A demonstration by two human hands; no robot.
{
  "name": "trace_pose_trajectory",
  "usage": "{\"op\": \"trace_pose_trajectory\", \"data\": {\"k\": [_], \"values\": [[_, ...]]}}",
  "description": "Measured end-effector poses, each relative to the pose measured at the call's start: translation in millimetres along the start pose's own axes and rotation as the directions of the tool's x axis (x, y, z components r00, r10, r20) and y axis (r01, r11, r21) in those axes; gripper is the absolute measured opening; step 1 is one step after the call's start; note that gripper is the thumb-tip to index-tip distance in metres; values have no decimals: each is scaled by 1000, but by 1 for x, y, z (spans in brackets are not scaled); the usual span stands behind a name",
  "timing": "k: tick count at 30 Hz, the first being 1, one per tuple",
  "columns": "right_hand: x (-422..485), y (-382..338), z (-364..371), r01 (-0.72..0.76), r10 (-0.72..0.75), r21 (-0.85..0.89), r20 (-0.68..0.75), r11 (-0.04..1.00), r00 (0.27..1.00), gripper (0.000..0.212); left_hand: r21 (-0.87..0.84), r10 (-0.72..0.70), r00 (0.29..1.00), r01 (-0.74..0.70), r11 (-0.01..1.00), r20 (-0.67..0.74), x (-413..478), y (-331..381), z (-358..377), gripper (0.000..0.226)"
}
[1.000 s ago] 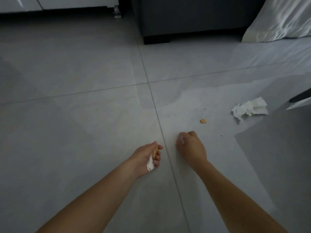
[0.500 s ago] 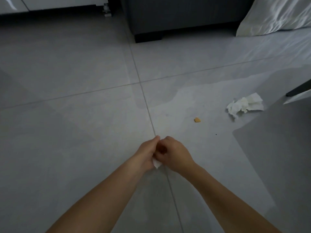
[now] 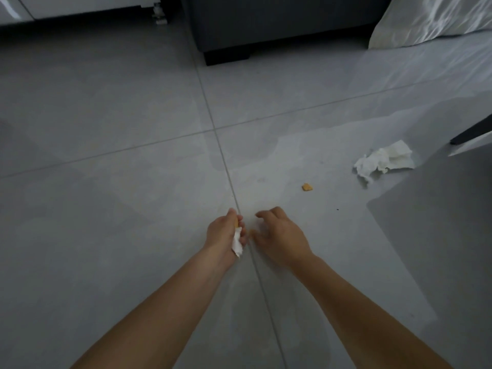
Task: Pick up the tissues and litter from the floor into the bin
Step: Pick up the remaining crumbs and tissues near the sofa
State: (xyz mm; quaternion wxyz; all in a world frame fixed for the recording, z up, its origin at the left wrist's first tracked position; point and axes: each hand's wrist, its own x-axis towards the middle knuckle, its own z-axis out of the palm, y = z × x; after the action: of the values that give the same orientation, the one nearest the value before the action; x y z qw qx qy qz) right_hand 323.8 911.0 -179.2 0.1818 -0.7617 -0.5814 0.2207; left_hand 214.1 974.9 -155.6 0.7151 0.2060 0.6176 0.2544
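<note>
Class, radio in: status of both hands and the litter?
Left hand shut on tissue. Right hand open, empty. Crumpled tissue, orange crumb on floor. Nothing blocking.

1. You are in a home, in what looks like a living room or bedroom.
2. You see a grey tiled floor [image 3: 106,102] with grout lines.
3. A dark upholstered sofa base [image 3: 266,20] stands on a short black leg [image 3: 227,56].
4. White crumpled bedding [image 3: 431,20] hangs at the upper right.
</note>
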Motion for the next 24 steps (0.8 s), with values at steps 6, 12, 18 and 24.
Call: {"op": "trace_pose_trajectory", "data": {"k": [6,12,18,24], "values": [[2,-18,3,99,-95,-80,50,992,994,21,8,7,1000,-7,1000,-22,-4,10,-6,29],[12,-43,-35,308,-300,76,-95,948,949,14,-179,-120,933,189,966,338,-14,14,8,34],[54,33,-67,-195,202,51,-207,979,957,25,-80,-71,971,92,993,228,-12,5,10,23],[57,60,-49,-231,225,-215,-52,949,973,20,15,-81,972,80,997,219,-13,-9,7,27]]}}
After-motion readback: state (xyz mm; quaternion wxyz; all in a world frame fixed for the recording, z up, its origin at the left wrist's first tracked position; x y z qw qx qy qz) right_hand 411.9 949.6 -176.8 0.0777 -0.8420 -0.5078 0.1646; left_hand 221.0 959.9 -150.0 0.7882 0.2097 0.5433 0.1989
